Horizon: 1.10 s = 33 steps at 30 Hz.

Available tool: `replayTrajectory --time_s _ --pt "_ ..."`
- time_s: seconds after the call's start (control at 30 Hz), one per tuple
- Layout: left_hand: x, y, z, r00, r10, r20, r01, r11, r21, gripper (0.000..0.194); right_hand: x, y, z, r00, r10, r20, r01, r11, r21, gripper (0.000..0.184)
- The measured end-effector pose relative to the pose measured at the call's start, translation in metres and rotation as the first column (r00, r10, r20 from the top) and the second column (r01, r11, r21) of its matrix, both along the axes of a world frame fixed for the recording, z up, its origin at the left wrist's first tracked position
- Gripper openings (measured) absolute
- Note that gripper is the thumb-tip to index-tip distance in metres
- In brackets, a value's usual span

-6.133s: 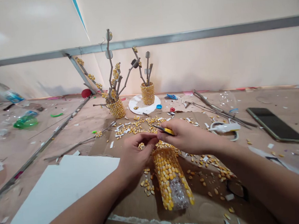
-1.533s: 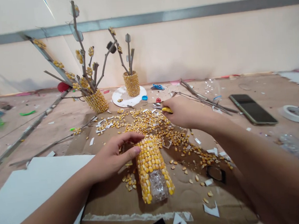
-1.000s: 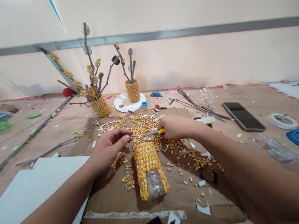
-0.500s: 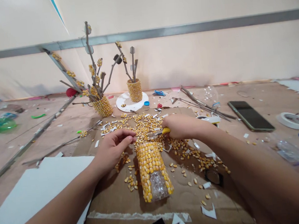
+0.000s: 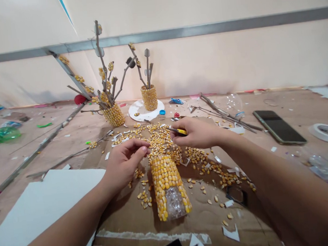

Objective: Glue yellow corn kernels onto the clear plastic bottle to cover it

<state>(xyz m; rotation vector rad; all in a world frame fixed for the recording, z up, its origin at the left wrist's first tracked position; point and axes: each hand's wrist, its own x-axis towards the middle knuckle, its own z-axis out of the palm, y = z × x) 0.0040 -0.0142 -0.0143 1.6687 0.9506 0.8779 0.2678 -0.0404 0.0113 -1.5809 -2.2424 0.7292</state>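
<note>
A clear plastic bottle covered in glued corn kernels point(image 5: 168, 183) lies on a sheet of brown cardboard point(image 5: 206, 222) in front of me. My left hand point(image 5: 126, 162) rests just left of its far end, fingers curled toward it with the thumb near the kernels. My right hand point(image 5: 196, 132) hovers over a heap of loose corn kernels point(image 5: 159, 136) and pinches a small yellow-handled tool point(image 5: 178, 131), its tip pointing left.
Two kernel-covered pots with twig branches point(image 5: 113, 113) point(image 5: 149, 97) stand at the back, one on a white disc. A phone point(image 5: 279, 126), tape roll point(image 5: 327, 132), long twigs point(image 5: 222, 112), white paper point(image 5: 40, 208) and green plastic point(image 5: 4, 133) lie around.
My right hand has lifted from beside the bottle's far end and moved up over the kernel heap, still holding the tool. My left hand has stayed by the bottle.
</note>
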Motion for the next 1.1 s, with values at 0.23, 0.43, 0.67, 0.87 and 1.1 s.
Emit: replayTrajectory --time_s 0.23,0.43,0.67,0.87,1.1 --pt "0.005 -0.015 0.008 0.993 -0.093 0.075 0.089 0.994 0.056 0.014 -0.044 -0.018 0.002 0.78 0.143 -0.609 -0.03 0.981 0.192 0.01" --pt "0.007 -0.015 0.007 0.985 -0.06 0.164 0.071 0.996 -0.061 0.02 -0.052 -0.023 -0.008 0.778 0.122 -0.616 0.033 0.972 0.234 0.013" --pt "0.002 -0.011 -0.004 0.972 -0.07 0.226 0.106 0.983 -0.15 0.022 -0.055 -0.023 -0.012 0.829 0.155 -0.538 0.101 0.904 0.416 0.016" --pt "0.002 -0.01 -0.004 0.978 -0.07 0.195 0.096 0.987 -0.127 0.018 -0.055 -0.026 -0.009 0.858 0.159 -0.489 0.106 0.876 0.471 0.01" --pt "0.003 -0.011 0.003 0.985 -0.045 0.164 0.063 0.992 -0.106 0.02 -0.044 -0.022 -0.011 0.966 0.032 -0.256 0.095 0.879 0.468 0.029"
